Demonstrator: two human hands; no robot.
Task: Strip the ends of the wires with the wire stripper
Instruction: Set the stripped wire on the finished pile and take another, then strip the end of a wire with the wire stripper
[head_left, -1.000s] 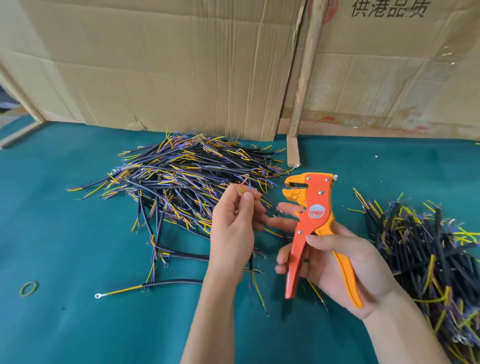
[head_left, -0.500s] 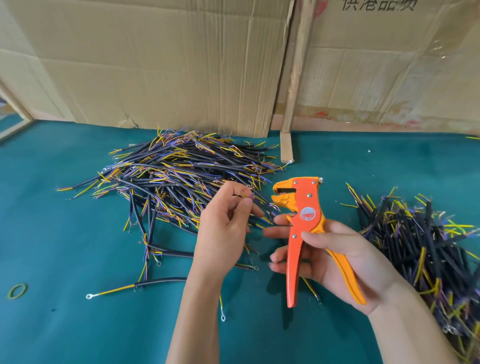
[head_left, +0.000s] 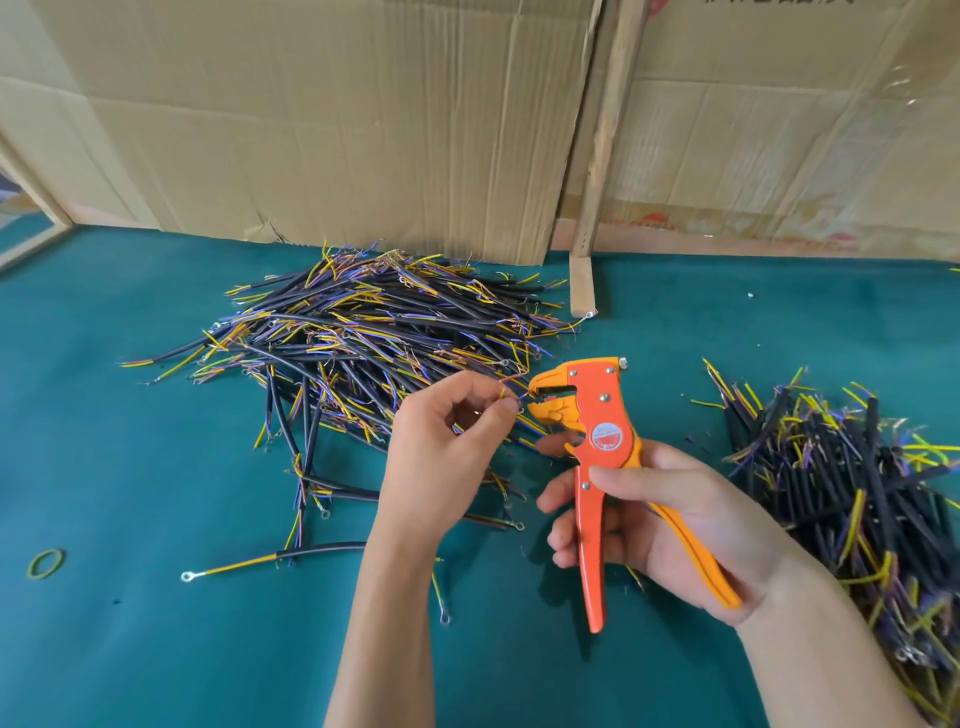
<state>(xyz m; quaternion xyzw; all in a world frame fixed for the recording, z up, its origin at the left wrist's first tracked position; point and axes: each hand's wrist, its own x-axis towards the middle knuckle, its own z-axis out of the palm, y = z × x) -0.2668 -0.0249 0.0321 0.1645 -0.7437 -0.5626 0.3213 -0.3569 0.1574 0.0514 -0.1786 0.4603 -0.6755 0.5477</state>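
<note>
My right hand (head_left: 670, 525) grips the orange wire stripper (head_left: 597, 441) by its two handles, jaws pointing left. My left hand (head_left: 447, 452) pinches a thin wire (head_left: 511, 395) between thumb and fingertips, and the wire's end sits at the stripper's jaws. The rest of that cable hangs below my left wrist, with a ring terminal (head_left: 444, 618) at its lower end. A large heap of black cables with yellow and blue cores (head_left: 374, 332) lies behind my left hand. A second heap of cables (head_left: 852, 483) lies to the right of my right hand.
The green table cloth (head_left: 130, 467) carries one loose cable with a ring terminal (head_left: 249, 564) at front left and a green rubber band (head_left: 45, 563) near the left edge. Cardboard sheets (head_left: 337, 130) and a wooden slat (head_left: 605, 145) stand along the back.
My left hand moved the wire's end right, up to the stripper's jaws. My right hand brought the stripper closer to it. The view shifted slightly.
</note>
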